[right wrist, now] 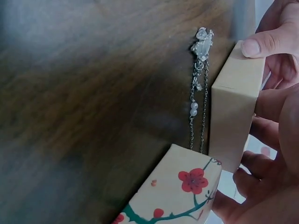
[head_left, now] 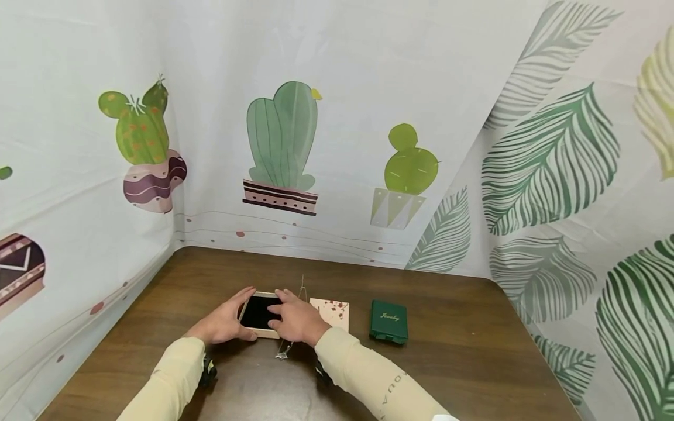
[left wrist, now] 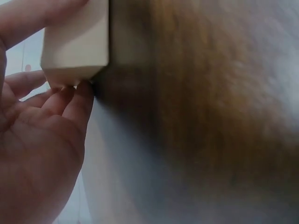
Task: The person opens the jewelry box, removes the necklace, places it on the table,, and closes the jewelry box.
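On the wooden table (head_left: 453,365), our left hand (head_left: 226,320) grips the cream box (right wrist: 232,116); our right hand (head_left: 298,318) reaches over its black insert (head_left: 256,313), though whether it pinches we cannot tell. Beside the box lies the silvery necklace (right wrist: 202,50).

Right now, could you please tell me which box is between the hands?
The open cream box with the black inside. The green box sits closed, farthest right; the flowered box or lid lies between them.
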`<move>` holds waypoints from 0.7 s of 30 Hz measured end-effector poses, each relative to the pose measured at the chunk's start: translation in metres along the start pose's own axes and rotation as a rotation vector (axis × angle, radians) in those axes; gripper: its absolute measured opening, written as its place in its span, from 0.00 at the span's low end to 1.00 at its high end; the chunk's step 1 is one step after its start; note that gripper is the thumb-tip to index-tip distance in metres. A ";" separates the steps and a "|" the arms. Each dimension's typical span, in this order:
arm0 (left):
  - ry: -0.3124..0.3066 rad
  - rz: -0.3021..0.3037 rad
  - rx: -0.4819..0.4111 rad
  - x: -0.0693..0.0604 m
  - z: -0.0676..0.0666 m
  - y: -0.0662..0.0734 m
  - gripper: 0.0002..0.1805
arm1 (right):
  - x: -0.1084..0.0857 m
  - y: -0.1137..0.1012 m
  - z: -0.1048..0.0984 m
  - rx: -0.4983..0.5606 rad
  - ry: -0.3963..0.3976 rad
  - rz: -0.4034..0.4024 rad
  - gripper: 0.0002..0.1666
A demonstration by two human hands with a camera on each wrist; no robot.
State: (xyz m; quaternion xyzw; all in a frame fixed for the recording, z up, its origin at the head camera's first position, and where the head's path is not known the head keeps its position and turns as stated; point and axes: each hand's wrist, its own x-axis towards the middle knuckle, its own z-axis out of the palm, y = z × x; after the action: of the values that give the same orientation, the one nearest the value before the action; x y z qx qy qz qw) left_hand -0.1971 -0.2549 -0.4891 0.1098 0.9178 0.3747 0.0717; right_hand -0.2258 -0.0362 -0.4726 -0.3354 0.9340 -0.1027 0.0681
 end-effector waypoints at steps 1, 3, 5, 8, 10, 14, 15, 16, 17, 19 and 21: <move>0.001 -0.007 -0.005 -0.001 0.000 0.000 0.64 | 0.001 -0.001 0.000 -0.008 0.007 0.002 0.24; 0.005 -0.026 -0.027 -0.004 -0.001 0.000 0.65 | 0.002 -0.002 0.000 -0.013 0.019 0.006 0.23; 0.004 -0.030 -0.061 -0.005 -0.001 -0.001 0.67 | 0.002 -0.002 0.000 -0.019 0.024 0.013 0.22; -0.008 -0.024 -0.155 -0.005 0.000 -0.004 0.68 | 0.002 -0.003 0.000 -0.022 0.025 0.026 0.21; -0.023 -0.016 -0.233 -0.005 0.001 -0.008 0.68 | 0.001 -0.004 0.001 -0.024 0.022 0.037 0.21; -0.033 -0.013 -0.335 -0.003 0.004 -0.017 0.68 | 0.001 -0.004 0.002 -0.025 0.023 0.053 0.20; -0.032 -0.011 -0.345 -0.003 0.005 -0.019 0.68 | 0.001 -0.004 0.002 -0.023 0.025 0.052 0.20; -0.030 -0.007 -0.344 -0.002 0.005 -0.021 0.68 | 0.002 -0.004 0.002 -0.020 0.026 0.051 0.20; -0.028 -0.005 -0.348 -0.001 0.005 -0.023 0.68 | 0.002 -0.004 0.002 -0.022 0.027 0.045 0.20; -0.027 -0.002 -0.358 -0.001 0.006 -0.025 0.68 | 0.001 -0.003 0.002 -0.033 0.027 0.028 0.21; -0.026 0.002 -0.356 0.000 0.006 -0.026 0.67 | 0.001 -0.002 0.002 -0.052 0.017 0.006 0.22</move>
State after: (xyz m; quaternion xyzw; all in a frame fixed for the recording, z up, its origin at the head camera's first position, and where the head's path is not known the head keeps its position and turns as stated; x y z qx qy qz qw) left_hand -0.1992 -0.2691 -0.5112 0.1011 0.8358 0.5300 0.1016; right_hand -0.2250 -0.0384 -0.4742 -0.3335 0.9379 -0.0809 0.0515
